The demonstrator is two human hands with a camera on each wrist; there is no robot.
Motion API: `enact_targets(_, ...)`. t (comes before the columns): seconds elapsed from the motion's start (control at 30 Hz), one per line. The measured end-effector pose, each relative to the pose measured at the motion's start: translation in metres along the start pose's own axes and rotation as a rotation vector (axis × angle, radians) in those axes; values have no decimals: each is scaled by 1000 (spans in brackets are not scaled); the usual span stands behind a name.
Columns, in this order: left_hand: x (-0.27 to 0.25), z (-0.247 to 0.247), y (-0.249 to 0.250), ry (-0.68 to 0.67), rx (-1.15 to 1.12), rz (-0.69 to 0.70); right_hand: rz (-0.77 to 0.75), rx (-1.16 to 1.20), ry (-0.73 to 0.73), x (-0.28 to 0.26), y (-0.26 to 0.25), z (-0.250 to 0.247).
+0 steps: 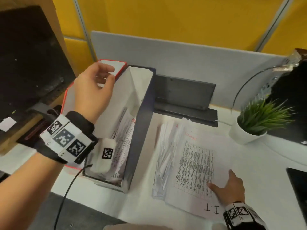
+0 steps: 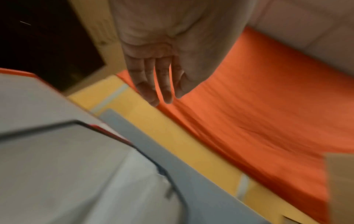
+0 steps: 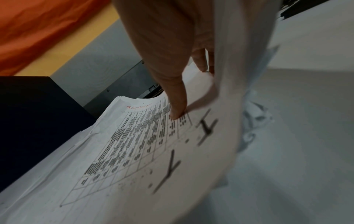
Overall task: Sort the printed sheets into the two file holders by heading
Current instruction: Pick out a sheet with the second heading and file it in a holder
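Nearest my head camera, left hand (image 1: 93, 90) hovers above the red holder (image 1: 116, 66), fingers loosely curled, gripping nothing. Blue holder (image 1: 141, 123) stands beside it with sheets inside. Right hand (image 1: 230, 188) lies on the stack (image 1: 191, 160) right of the holders; grip unclear from this view.

Left wrist view: blurred. I see fingers (image 2: 153, 84) straight, close together, hanging free; holder rims below.

Right wrist view adds detail: the thumb (image 3: 176, 106) presses the top sheet (image 3: 134, 144), headed ADMIN in red, I.T in black at its near edge. Other fingers lift a curled sheet edge (image 3: 226, 60), pinching it.
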State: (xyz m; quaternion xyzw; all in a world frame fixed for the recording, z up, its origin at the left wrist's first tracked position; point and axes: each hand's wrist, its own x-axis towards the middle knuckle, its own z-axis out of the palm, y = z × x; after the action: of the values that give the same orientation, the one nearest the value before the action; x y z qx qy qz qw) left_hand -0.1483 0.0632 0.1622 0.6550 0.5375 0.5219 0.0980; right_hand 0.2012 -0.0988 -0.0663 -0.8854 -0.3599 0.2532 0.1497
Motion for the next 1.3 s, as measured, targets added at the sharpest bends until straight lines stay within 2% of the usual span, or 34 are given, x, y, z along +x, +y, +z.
enact_targets(0.07, -24, 25, 34, -56, -120, 109, -4, 8, -12, -1, -2, -1)
enact_targets(0.17, -74, 77, 51, -279, -142, 139, 0, 18, -43, -4, -3, -3)
enact_targets(0.23, -108, 113, 43, -468, -33, 52, 5, -3, -59, -5, -5, -6)
enact_targets(0.33, -146, 155, 14, -825, 248, -195, -4, -12, -85, -7, -6, -9)
enact_targets(0.4, -161, 171, -6, -974, 365, -322, -17, -33, -100, -9, -6, -11)
enact_targets(0.43, -165, 176, -13, -984, 374, -365, -26, -44, -105, -9, -5, -11)
enact_targets(0.5, -170, 182, -22, -917, 343, -424, -43, -68, -109, -10, -4, -12)
enact_targets(0.6, -167, 187, -24, -817, 318, -397, -59, -116, -127, -11, -2, -12)
enact_targets(0.73, -163, 193, -25, -828, 281, -360, -117, -204, -42, -11, -3, -11)
enact_targets(0.8, -164, 194, -26, -854, 335, -304, -209, -184, -14, -10, -5, -10)
enact_targets(0.9, -166, 190, -21, -889, 435, -181, -311, -44, -167, -6, -8, -10)
enact_targets(0.97, -169, 184, -17, -779, 425, -25, -282, 60, -235, -4, -7, -10)
enact_targets(1.03, -172, 177, -13, -647, 198, 94, -188, 281, -200, -1, -5, -12)
enact_targets(1.1, -174, 172, -8, -601, -102, 23, -97, 478, -150, 1, -5, -16)
enact_targets(1.23, -171, 166, -1, -701, -410, -387, -27, 915, -107, 7, -2, -21)
enact_targets(1.27, -170, 167, 0, -719, -464, -477, -40, 924, -90, 8, -1, -21)
enact_targets(1.3, -167, 168, 1, -732, -483, -550, -54, 832, -75, 9, 1, -21)
